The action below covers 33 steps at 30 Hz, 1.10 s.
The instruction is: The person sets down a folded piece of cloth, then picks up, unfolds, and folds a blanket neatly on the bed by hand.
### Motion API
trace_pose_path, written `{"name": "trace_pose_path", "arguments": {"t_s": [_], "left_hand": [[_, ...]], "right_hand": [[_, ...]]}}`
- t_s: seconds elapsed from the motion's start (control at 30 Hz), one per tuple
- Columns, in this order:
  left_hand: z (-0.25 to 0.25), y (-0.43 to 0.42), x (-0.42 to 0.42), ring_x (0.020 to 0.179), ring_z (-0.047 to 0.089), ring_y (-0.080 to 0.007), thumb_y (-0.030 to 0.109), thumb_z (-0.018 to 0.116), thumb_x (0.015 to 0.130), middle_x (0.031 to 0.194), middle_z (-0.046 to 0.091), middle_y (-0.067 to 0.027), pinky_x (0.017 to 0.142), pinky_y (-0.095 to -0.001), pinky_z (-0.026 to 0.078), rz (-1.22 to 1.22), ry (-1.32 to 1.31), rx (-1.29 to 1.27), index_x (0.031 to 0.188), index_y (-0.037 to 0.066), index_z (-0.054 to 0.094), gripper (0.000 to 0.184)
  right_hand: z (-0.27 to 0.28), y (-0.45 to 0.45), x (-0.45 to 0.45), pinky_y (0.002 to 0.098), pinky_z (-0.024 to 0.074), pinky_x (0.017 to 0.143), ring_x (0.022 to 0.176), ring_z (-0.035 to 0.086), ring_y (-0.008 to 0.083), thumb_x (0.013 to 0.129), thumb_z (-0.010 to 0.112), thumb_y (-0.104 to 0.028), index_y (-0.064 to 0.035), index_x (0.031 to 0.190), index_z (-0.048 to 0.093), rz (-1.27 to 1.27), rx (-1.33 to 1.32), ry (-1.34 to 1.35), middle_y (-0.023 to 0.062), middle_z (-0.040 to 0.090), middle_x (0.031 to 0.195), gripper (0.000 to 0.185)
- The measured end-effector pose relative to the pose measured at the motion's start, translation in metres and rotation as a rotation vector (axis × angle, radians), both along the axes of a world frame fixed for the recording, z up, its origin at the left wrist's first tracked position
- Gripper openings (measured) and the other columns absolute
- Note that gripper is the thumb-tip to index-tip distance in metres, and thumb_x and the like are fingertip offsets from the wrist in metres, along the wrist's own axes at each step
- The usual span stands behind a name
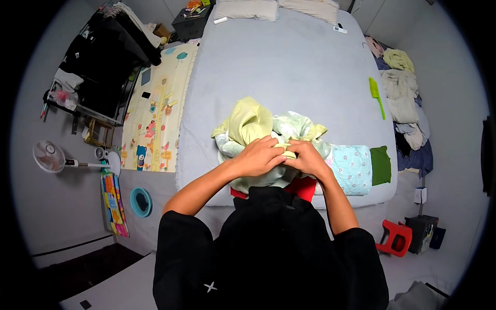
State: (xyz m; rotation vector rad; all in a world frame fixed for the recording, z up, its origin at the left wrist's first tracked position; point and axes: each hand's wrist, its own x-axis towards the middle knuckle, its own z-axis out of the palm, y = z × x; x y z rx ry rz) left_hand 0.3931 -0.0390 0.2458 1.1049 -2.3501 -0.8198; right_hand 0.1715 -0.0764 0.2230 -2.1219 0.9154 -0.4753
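Note:
A crumpled pale green and yellow patterned cloth (250, 121) lies bunched at the near edge of the bed, in front of my body. My left hand (260, 156) grips its yellow edge, fingers curled inward. Close beside it, almost touching, my right hand (307, 158) pinches the same edge. Part of the cloth hangs toward my lap, over something red (302, 189) that is mostly hidden. To the right of my right hand lie a folded light blue patterned cloth (351, 169) and a folded dark green cloth (381, 166).
The bed (279, 62) has a grey sheet, with a green brush (374, 93) near its right edge. Piled clothes (403, 98) lie beyond that edge. On the left are a patterned mat (155, 113), a white fan (49, 156) and a blue basin (140, 202). A red stool (397, 238) stands at lower right.

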Motion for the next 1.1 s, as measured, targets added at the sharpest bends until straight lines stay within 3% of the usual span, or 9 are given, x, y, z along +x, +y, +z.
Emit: {"name": "trace_pose_path", "arguments": {"t_s": [0.13, 0.2, 0.37, 0.47, 0.6, 0.77, 0.87, 1.03, 1.1], "left_hand": [[-0.009, -0.007, 0.007, 0.099, 0.060, -0.0350, 0.028, 0.050, 0.102, 0.103, 0.061, -0.0147, 0.084, -0.0438, 0.048, 0.239, 0.120, 0.124, 0.123, 0.006, 0.058, 0.031], [-0.006, -0.027, 0.020, 0.108, 0.065, -0.0342, 0.037, 0.054, 0.099, 0.122, 0.063, -0.0177, 0.085, -0.0428, 0.054, 0.359, -0.369, 0.133, 0.137, 0.010, 0.051, 0.047], [-0.094, -0.067, 0.049, 0.105, 0.068, -0.0373, 0.049, 0.064, 0.087, 0.110, 0.070, -0.0224, 0.087, -0.0471, 0.054, 0.266, -0.769, 0.705, 0.124, 0.007, 0.065, 0.056], [-0.098, -0.088, 0.070, 0.103, 0.068, -0.0397, 0.032, 0.054, 0.094, 0.111, 0.071, -0.0222, 0.088, -0.0492, 0.054, 0.596, -0.563, 0.346, 0.109, 0.005, 0.071, 0.036], [-0.008, -0.118, 0.131, 0.073, 0.067, -0.0350, 0.023, 0.049, 0.101, 0.079, 0.068, -0.0198, 0.059, -0.0453, 0.046, 1.139, 0.484, -0.464, 0.086, -0.002, 0.062, 0.032], [-0.060, -0.066, 0.183, 0.110, 0.067, -0.0290, 0.045, 0.028, 0.108, 0.131, 0.059, -0.0194, 0.091, -0.0421, 0.058, 1.201, 1.768, -0.083, 0.137, 0.001, 0.045, 0.055], [-0.149, -0.019, 0.155, 0.122, 0.056, -0.0231, 0.042, 0.055, 0.095, 0.144, 0.053, -0.0124, 0.097, -0.0373, 0.050, 1.060, 0.925, 0.783, 0.152, 0.000, 0.035, 0.074], [-0.246, 0.000, 0.135, 0.086, 0.070, -0.0380, 0.036, 0.063, 0.087, 0.093, 0.073, -0.0221, 0.081, -0.0438, 0.053, 0.927, 0.047, 0.667, 0.097, 0.002, 0.074, 0.037], [-0.247, -0.007, 0.134, 0.102, 0.068, -0.0415, 0.047, 0.058, 0.090, 0.105, 0.070, -0.0279, 0.086, -0.0477, 0.052, 1.004, -0.038, 0.484, 0.113, -0.002, 0.066, 0.055]], "right_hand": [[0.005, 0.021, -0.005, 0.0448, 0.0481, 0.063, 0.072, 0.062, 0.0345, 0.073, 0.078, -0.020, -0.0009, 0.076, 0.065, 0.072, -0.165, 0.066, 0.0111, 0.059, 0.079, 0.023], [0.009, 0.029, -0.007, 0.0440, 0.0465, 0.059, 0.068, 0.060, 0.0338, 0.072, 0.078, -0.019, -0.0013, 0.073, 0.063, 0.107, -0.239, 0.138, 0.0105, 0.056, 0.077, 0.024], [0.013, 0.036, -0.011, 0.0450, 0.0489, 0.060, 0.068, 0.062, 0.0333, 0.074, 0.077, -0.021, -0.0037, 0.071, 0.062, 0.083, -0.276, 0.201, 0.0093, 0.058, 0.080, 0.023], [0.010, 0.035, -0.016, 0.0446, 0.0495, 0.059, 0.068, 0.062, 0.0335, 0.073, 0.078, -0.021, -0.0042, 0.072, 0.062, 0.025, -0.309, 0.198, 0.0092, 0.058, 0.079, 0.023], [0.016, 0.023, -0.013, 0.0436, 0.0478, 0.056, 0.064, 0.060, 0.0331, 0.070, 0.078, -0.017, -0.0035, 0.070, 0.058, -0.199, -0.434, 0.045, 0.0098, 0.054, 0.076, 0.024], [0.026, 0.019, -0.008, 0.0421, 0.0456, 0.054, 0.060, 0.057, 0.0325, 0.068, 0.077, -0.012, -0.0022, 0.068, 0.054, -0.312, -0.477, -0.026, 0.0108, 0.050, 0.072, 0.024], [0.014, 0.019, -0.010, 0.0430, 0.0471, 0.054, 0.060, 0.058, 0.0329, 0.067, 0.078, -0.014, -0.0033, 0.069, 0.057, -0.253, -0.443, 0.010, 0.0097, 0.053, 0.074, 0.023], [0.002, 0.022, -0.016, 0.0435, 0.0503, 0.056, 0.062, 0.062, 0.0327, 0.067, 0.081, -0.015, -0.0048, 0.070, 0.062, -0.231, -0.428, 0.124, 0.0082, 0.057, 0.077, 0.021], [0.005, 0.023, -0.019, 0.0435, 0.0504, 0.056, 0.062, 0.062, 0.0325, 0.067, 0.081, -0.015, -0.0047, 0.070, 0.062, -0.206, -0.413, 0.148, 0.0082, 0.057, 0.078, 0.021]]}}
